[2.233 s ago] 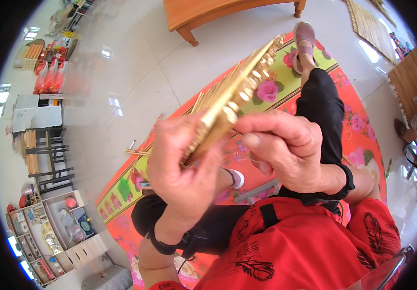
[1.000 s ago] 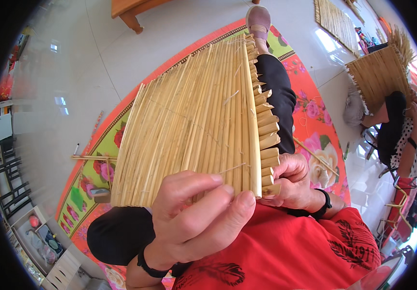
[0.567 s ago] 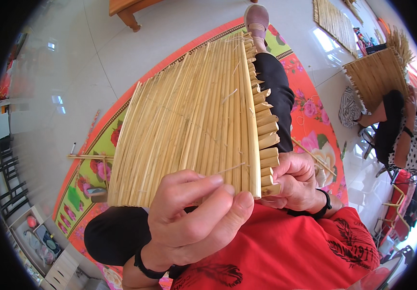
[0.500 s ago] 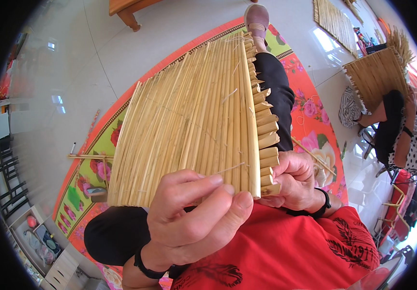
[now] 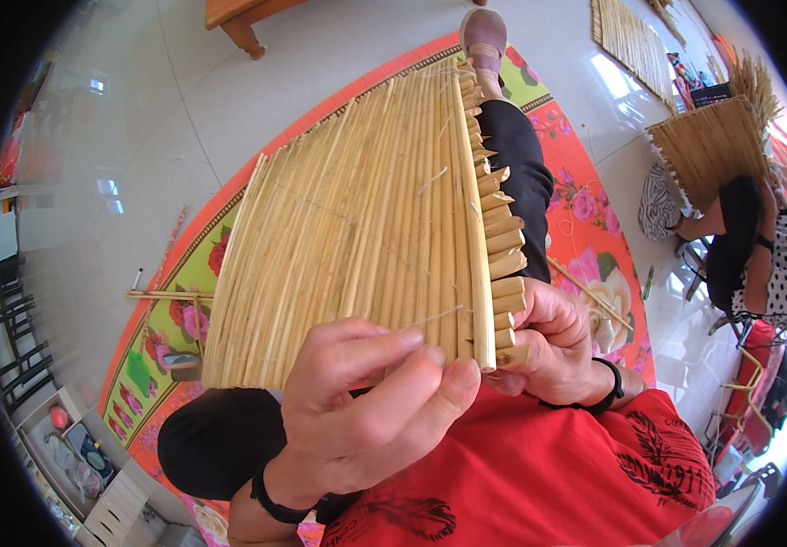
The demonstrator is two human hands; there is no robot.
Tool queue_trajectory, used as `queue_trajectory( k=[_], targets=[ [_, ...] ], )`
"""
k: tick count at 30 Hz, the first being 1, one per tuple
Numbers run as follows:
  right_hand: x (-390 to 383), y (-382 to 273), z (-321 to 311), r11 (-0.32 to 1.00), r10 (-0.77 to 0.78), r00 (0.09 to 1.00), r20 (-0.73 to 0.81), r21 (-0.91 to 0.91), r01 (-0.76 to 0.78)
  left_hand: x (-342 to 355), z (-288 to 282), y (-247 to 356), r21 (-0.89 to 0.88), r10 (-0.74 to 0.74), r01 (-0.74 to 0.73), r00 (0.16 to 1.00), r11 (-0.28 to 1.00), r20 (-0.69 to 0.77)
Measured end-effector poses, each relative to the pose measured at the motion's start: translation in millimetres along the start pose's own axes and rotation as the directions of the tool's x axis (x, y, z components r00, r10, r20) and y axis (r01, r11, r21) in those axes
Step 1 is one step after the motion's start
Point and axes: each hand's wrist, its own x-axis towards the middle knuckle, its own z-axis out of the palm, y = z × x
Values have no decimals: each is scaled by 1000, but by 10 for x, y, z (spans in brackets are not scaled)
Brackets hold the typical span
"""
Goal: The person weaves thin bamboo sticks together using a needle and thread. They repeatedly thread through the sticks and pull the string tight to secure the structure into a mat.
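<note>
A panel of pale straw-coloured stalks, laid side by side and stitched with thread, rests across my lap. A single stalk runs along its right side, and cut stalk ends jut out beyond it. My left hand is at the panel's near edge, fingers bent together in a pinch. A thin pale thread runs from its fingertips to a spot by the edge stalk. My right hand is closed around the nearest stalk ends at the lower right corner; some of its fingers are hidden beneath.
A floral mat lies under my legs on the tiled floor. Thin loose sticks lie to the right. Farther right, a seated person holds a similar stalk panel. A wooden furniture leg stands at the far side.
My right thumb and fingers have shifted slightly around the stalk ends. My left hand and the panel stay almost in place. The person at the right has moved their panel a little.
</note>
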Motion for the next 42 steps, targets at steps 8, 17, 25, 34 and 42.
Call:
queue_trajectory(
  k=[8,17,25,34,42],
  targets=[
    [-22,-60,-117,983,127,991,51,124,-133,-21,-10,38,-9,-12,13,999,1000,42],
    [21,-121,-221,994,107,985,134,-17,-106,-24,-15,23,-22,-6,7,999,1000,49],
    [36,-46,-193,991,16,997,80,-132,-6,-5,109,9,111,53,-46,997,993,-56],
    [-14,-121,-127,943,-84,993,84,-314,107,132,-137,64,280,-42,39,999,959,5],
    [32,-98,-69,953,-90,996,3,-290,86,211,-399,-83,127,-251,308,907,943,-338]
  ],
)
